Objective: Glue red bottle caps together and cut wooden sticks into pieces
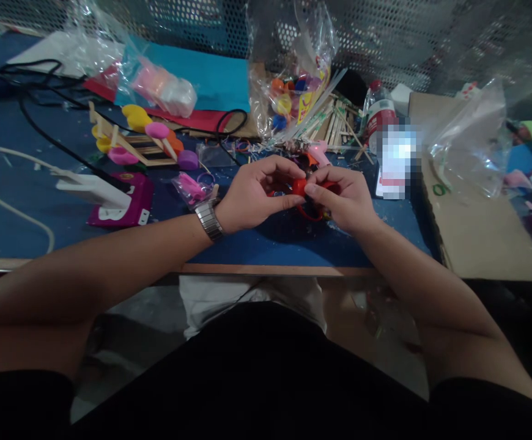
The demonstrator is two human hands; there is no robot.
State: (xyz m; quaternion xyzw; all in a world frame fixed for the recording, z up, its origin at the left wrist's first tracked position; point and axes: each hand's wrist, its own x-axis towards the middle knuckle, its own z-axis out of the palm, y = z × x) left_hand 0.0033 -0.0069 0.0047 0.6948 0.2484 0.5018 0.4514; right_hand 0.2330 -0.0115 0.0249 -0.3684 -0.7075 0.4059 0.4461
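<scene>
My left hand [259, 189], with a metal watch [209, 220] on its wrist, pinches a small red round piece [299, 186] between thumb and fingers. The fingertips of my right hand [343, 195] close on the same piece from the other side. Below it hangs a thin red loop [310, 215], partly hidden by the fingers; whether it is joined to the piece I cannot tell. Just beyond the hands lies a pink object [320, 151] with a small red light. Left of my left hand is a small plastic bag with pink pieces [193, 188].
A wooden stick frame with coloured discs [144, 143] stands at the left, near a purple power strip [144, 198] with cables. Behind lie thin sticks [334, 122] and a bag of coloured caps [284, 107]. A bottle [378, 113], lit phone [395, 162] and cardboard [481, 232] are right.
</scene>
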